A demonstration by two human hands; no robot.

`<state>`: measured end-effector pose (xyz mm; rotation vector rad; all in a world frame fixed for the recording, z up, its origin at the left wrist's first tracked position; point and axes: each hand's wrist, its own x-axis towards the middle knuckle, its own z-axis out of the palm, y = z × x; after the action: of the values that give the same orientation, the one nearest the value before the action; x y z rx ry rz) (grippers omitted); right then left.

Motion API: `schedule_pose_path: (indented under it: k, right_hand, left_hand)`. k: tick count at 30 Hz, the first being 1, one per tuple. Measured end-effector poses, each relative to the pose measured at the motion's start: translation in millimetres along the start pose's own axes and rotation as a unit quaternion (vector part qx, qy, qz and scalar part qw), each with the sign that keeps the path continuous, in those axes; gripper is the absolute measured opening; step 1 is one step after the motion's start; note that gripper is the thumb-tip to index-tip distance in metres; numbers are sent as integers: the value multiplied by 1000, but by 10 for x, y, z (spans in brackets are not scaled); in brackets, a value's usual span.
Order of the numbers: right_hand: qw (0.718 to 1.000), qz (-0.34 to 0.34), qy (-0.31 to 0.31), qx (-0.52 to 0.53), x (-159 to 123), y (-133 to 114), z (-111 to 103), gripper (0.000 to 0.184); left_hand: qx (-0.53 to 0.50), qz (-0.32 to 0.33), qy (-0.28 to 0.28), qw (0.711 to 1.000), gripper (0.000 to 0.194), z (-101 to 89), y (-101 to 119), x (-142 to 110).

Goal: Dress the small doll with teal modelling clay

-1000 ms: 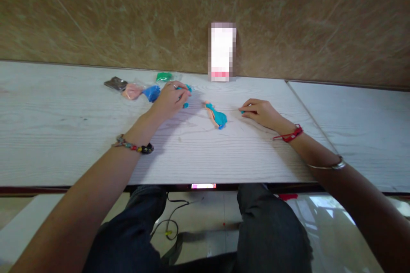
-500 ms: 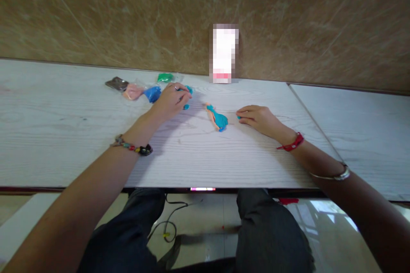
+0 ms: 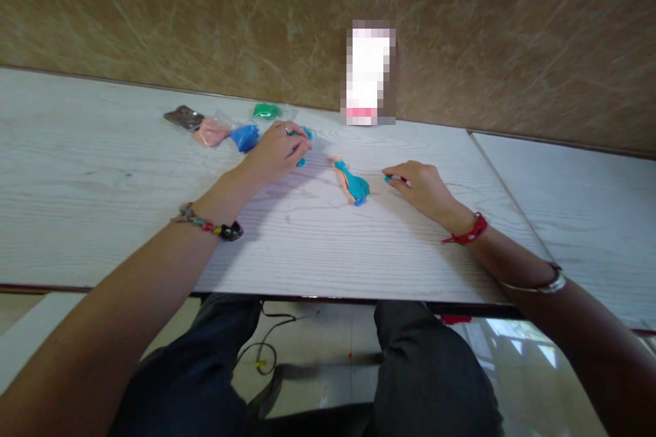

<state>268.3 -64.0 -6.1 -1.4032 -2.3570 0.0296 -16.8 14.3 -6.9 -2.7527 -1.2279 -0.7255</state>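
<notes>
White wood-grain bench (image 3: 328, 252) in front; mid-bench lies a clay figure (image 3: 353, 183), its turquoise dress already on, so the work looks partway along. Near it, apart, the right hand (image 3: 421, 181) pinches a turquoise bit (image 3: 388, 179) between thumb and finger, not yet joined on. The left hand (image 3: 277, 153) curls over a loose small piece (image 3: 301, 162) and a turquoise lump (image 3: 307, 132); whether it grips either, I cannot tell. Beyond sit blue (image 3: 244, 138), pink (image 3: 211, 132), brown (image 3: 183, 117) and green bags (image 3: 266, 111), seemingly unused for now.
</notes>
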Motion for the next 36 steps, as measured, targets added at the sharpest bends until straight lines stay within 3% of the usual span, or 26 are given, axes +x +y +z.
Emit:
schedule_pose_path:
  k: [4, 13, 17, 22, 26, 31, 36]
  right_hand:
    - [997, -43, -55, -40, -30, 1, -23, 31]
    - [984, -28, -124, -126, -93, -3, -50, 44]
    - [982, -6, -109, -157, -102, -39, -70, 48]
    - [974, -51, -168, -141, -139, -37, -95, 47]
    - [980, -18, -120, -159, -120, -58, -66, 49]
    - [973, -68, -157, -158, -157, -121, -92, 48]
    - [977, -27, -138, -161, -177, -158, -100, 49]
  left_hand:
    - [-9, -10, 11, 1000, 41, 16, 0, 7]
    - [-47, -25, 21, 998, 33, 41, -19, 8]
    - [-30, -8, 18, 999, 35, 41, -11, 7]
    - [-28, -16, 35, 999, 38, 51, -31, 7]
    - [-19, -8, 35, 999, 41, 56, -50, 5]
    - [-25, -13, 45, 999, 42, 51, -42, -5]
    - [-26, -18, 37, 999, 40, 56, -39, 1]
